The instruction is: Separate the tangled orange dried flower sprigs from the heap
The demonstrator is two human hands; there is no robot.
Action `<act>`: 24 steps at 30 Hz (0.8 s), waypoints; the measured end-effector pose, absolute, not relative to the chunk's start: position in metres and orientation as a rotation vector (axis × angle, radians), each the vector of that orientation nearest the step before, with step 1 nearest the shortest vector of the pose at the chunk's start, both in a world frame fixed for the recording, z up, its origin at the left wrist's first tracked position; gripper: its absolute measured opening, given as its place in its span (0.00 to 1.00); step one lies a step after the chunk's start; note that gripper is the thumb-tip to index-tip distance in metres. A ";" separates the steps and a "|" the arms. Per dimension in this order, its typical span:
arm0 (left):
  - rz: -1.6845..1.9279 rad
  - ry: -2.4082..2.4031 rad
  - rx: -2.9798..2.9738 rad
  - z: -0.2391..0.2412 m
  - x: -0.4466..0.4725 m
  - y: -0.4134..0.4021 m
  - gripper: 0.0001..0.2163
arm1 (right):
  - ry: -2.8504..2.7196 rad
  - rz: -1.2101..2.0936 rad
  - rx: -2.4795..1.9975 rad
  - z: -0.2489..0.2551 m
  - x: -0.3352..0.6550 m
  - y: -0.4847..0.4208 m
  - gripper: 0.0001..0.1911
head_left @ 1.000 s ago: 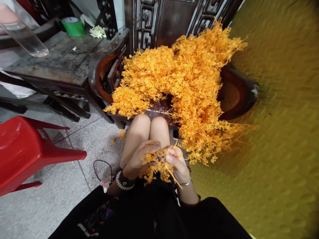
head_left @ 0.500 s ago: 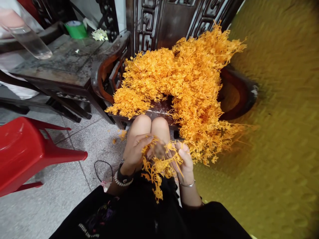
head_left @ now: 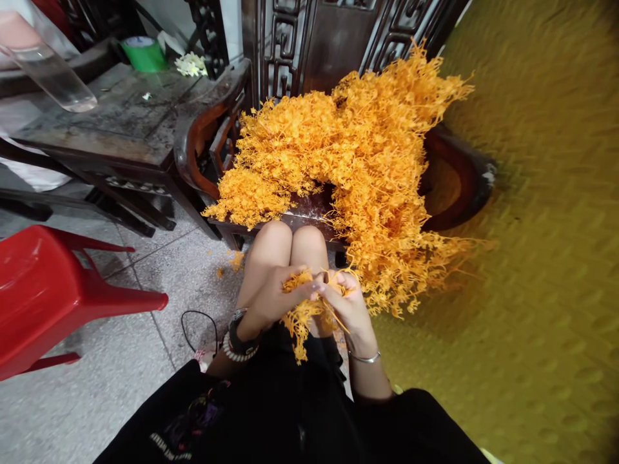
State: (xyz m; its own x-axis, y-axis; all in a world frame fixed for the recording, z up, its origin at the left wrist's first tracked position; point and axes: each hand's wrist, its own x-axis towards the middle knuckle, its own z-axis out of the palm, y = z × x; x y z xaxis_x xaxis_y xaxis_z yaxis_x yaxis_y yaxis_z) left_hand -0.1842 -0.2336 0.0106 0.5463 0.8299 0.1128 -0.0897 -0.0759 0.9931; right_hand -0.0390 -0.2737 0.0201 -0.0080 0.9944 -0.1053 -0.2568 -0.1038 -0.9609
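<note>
The left grip (head_left: pixel 273 299) and right grip (head_left: pixel 345 303) are both curled closed, pinching a tangled bunch of orange sprigs (head_left: pixel 302 316) between them, their fingertips almost meeting over it. Half a second ago the grips stood further apart and the bunch hung lower. The bunch sits just below the big heap of orange sprigs (head_left: pixel 358 161), whose lowest strands reach near the right grip. The heap rests on a dark wooden armchair (head_left: pixel 193 129), and the person's knees (head_left: pixel 290 245) are at its near edge. Left of the heap are a dark tabletop (head_left: pixel 111 122), tiled floor (head_left: pixel 193 303) and a red plastic stool (head_left: pixel 48 283). Right of it is a blurred yellow-green surface (head_left: pixel 512 258).
</note>
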 end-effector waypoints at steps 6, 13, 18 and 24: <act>1.103 0.916 1.708 0.005 -0.186 -0.230 0.16 | -0.964 1.576 -1.093 0.014 -0.043 -0.274 0.14; 1.142 0.906 2.014 0.002 -0.194 -0.225 0.14 | -1.124 1.413 -1.187 0.006 -0.048 -0.272 0.12; 1.070 0.964 2.107 -0.003 -0.190 -0.227 0.13 | -1.241 1.053 -1.313 -0.003 -0.051 -0.271 0.11; 0.889 1.060 1.974 -0.001 -0.187 -0.226 0.17 | -1.330 1.096 -1.420 0.003 -0.049 -0.272 0.13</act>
